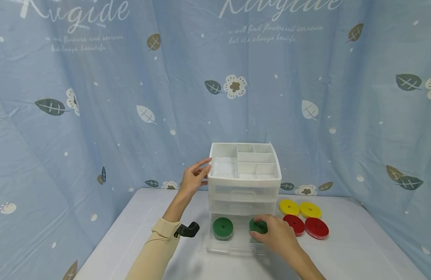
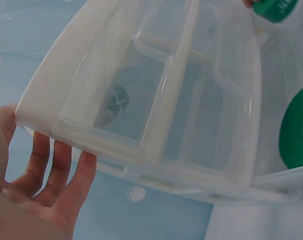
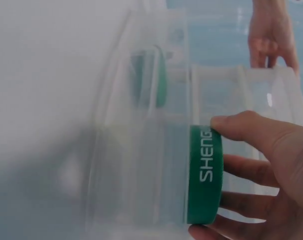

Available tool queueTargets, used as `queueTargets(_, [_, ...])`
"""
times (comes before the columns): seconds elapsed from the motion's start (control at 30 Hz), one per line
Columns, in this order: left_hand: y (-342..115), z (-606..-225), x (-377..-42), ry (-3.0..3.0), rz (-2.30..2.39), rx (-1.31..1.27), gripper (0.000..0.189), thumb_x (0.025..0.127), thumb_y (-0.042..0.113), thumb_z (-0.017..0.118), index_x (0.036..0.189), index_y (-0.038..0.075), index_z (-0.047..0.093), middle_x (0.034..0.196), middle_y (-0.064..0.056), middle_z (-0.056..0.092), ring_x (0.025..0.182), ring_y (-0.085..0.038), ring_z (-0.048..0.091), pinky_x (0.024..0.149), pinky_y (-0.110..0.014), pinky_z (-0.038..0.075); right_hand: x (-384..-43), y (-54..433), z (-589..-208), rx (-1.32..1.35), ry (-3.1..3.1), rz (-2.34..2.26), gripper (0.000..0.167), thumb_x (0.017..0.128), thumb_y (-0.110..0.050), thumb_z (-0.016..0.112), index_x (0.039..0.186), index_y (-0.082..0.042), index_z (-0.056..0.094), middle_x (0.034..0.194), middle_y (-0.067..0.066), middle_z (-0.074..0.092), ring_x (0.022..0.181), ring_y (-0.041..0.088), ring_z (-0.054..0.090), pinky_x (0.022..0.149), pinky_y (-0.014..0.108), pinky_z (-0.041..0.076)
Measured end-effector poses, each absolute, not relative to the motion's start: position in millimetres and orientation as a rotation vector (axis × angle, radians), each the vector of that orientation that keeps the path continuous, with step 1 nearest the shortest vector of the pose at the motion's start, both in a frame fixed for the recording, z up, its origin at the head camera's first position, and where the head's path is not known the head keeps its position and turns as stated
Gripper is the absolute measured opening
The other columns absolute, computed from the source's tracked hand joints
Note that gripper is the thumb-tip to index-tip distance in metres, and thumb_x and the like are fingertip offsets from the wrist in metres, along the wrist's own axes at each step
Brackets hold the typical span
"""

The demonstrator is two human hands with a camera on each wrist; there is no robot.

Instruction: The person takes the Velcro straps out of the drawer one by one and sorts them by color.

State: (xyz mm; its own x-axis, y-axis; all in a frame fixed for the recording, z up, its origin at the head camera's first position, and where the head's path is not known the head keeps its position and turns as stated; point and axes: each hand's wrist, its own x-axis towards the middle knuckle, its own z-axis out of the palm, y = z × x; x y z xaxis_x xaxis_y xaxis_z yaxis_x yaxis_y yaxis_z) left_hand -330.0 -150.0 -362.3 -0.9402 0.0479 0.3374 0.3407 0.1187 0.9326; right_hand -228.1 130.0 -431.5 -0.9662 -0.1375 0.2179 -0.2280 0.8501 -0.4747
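A white cabinet [image 1: 245,181] with clear drawers stands on the table, its bottom drawer [image 1: 232,247] pulled out. Against the cabinet's upper left side my left hand [image 1: 194,177] rests with fairly straight fingers; the left wrist view shows its fingertips [image 2: 86,162] touching the side. With thumb and fingers, my right hand [image 1: 278,235] grips a green roll [image 3: 205,175] printed with white letters, over the right part of the drawer. A second green roll [image 1: 222,228] lies in the drawer's left part, seen through clear plastic in the right wrist view.
On the table right of the cabinet are two yellow rolls [image 1: 289,207] and two red rolls [image 1: 316,228]. The cabinet's top has a divided tray [image 1: 255,157]. A blue patterned curtain [image 1: 187,97] hangs behind the white table [image 1: 121,233].
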Motion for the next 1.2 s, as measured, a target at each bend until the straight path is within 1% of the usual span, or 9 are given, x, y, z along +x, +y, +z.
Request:
queueTargets(0.2, [-151.4,-362.0,-329.9,-2.176,-1.921,-0.375,0.035,0.096,0.038,0.063,0.13,0.035,0.062,0.102,-0.013,0.065,0.088,-0.018,0.07,0.08,-0.036,0.063,-221.4,146.5,-420.4,0.221,-2.877,0.915,0.035,0.071,-0.042,0.087,0.1,-0.028,0.075,0.105,-0.003,0.072,0.083,0.013,0.059,0.073,0.037,0.061])
queueTargets(0.37, [-151.5,-361.7,-330.4,-2.169,-1.927,-0.366,0.034,0.096,0.037,0.063,0.13,0.034,0.063,0.103,-0.014,0.066,0.084,-0.016,0.071,0.08,-0.036,0.063,-216.8,159.1,-413.5,0.228,-2.866,0.989,0.034,0.071,-0.045,0.086,0.099,-0.03,0.074,0.106,-0.004,0.072,0.086,0.013,0.059,0.077,0.036,0.061])
queueTargets(0.53, [-150.7,-361.9,-329.7,-2.175,-1.922,-0.367,0.037,0.096,0.037,0.063,0.133,0.031,0.062,0.104,-0.015,0.066,0.083,-0.015,0.071,0.08,-0.036,0.063,-215.6,178.7,-412.0,0.19,-2.873,0.862,0.038,0.071,-0.049,0.085,0.102,-0.029,0.074,0.11,0.002,0.072,0.088,0.018,0.058,0.073,0.038,0.059])
queueTargets(0.67, [-151.1,-362.8,-330.7,-2.18,-1.921,-0.36,0.037,0.096,0.038,0.063,0.132,0.033,0.062,0.104,-0.014,0.067,0.087,-0.025,0.072,0.08,-0.036,0.063,-216.1,195.9,-414.7,0.136,-2.894,0.733,0.043,0.072,-0.049,0.083,0.108,-0.026,0.074,0.116,0.009,0.07,0.089,0.022,0.06,0.072,0.045,0.058])
queueTargets(0.77, [-151.4,-363.0,-331.4,-2.185,-1.923,-0.359,0.036,0.096,0.038,0.063,0.131,0.035,0.062,0.105,-0.015,0.066,0.09,-0.031,0.071,0.08,-0.037,0.063,-216.0,206.8,-418.7,0.093,-2.911,0.647,0.045,0.072,-0.049,0.083,0.109,-0.025,0.073,0.116,0.009,0.071,0.088,0.023,0.064,0.071,0.05,0.058])
queueTargets(0.83, [-151.6,-363.2,-331.9,-2.187,-1.921,-0.358,0.035,0.096,0.038,0.063,0.13,0.035,0.062,0.105,-0.015,0.066,0.091,-0.031,0.071,0.081,-0.037,0.063,-216.8,212.6,-422.3,0.075,-2.924,0.607,0.046,0.072,-0.048,0.084,0.108,-0.023,0.073,0.113,0.008,0.071,0.084,0.022,0.064,0.067,0.05,0.057])
queueTargets(0.97, [-151.7,-363.5,-332.6,-2.194,-1.909,-0.352,0.035,0.096,0.039,0.063,0.13,0.035,0.062,0.105,-0.014,0.067,0.087,-0.023,0.072,0.08,-0.037,0.063,-220.4,220.9,-430.6,0.046,-2.957,0.592,0.047,0.071,-0.045,0.085,0.108,-0.018,0.073,0.106,0.008,0.072,0.077,0.019,0.061,0.061,0.047,0.058])
queueTargets(1.07, [-151.3,-363.4,-332.7,-2.197,-1.901,-0.349,0.034,0.096,0.039,0.063,0.13,0.036,0.063,0.105,-0.014,0.067,0.087,-0.019,0.071,0.08,-0.036,0.063,-223.3,225.5,-438.1,0.031,-2.988,0.602,0.048,0.07,-0.043,0.086,0.108,-0.016,0.074,0.105,0.01,0.072,0.077,0.019,0.06,0.061,0.049,0.06])
queueTargets(1.2, [-150.8,-362.9,-332.5,-2.198,-1.898,-0.348,0.034,0.096,0.039,0.063,0.13,0.036,0.062,0.105,-0.014,0.066,0.088,-0.016,0.069,0.081,-0.037,0.063,-226.3,230.3,-448.6,0.023,-3.019,0.609,0.047,0.07,-0.044,0.087,0.107,-0.018,0.074,0.106,0.009,0.072,0.078,0.019,0.059,0.063,0.052,0.06])
